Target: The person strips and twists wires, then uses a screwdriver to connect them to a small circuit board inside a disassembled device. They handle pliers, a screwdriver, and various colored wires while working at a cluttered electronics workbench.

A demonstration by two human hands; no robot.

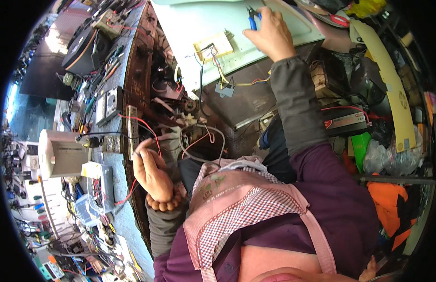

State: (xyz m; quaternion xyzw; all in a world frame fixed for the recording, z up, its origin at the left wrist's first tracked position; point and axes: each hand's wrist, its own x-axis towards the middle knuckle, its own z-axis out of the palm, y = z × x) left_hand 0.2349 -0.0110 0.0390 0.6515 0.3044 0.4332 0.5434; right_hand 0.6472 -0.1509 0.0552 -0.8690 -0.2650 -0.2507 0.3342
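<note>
Right hand [273,35]: grip holding blue pliers [252,22]; left hand [153,173]: can't tell.
Left fingers moving could snag red wire [153,133].

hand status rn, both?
Left hand: fingers partly curled beside a red wire; can't tell if it holds anything.
Right hand: closed on the blue-handled pliers.
</note>
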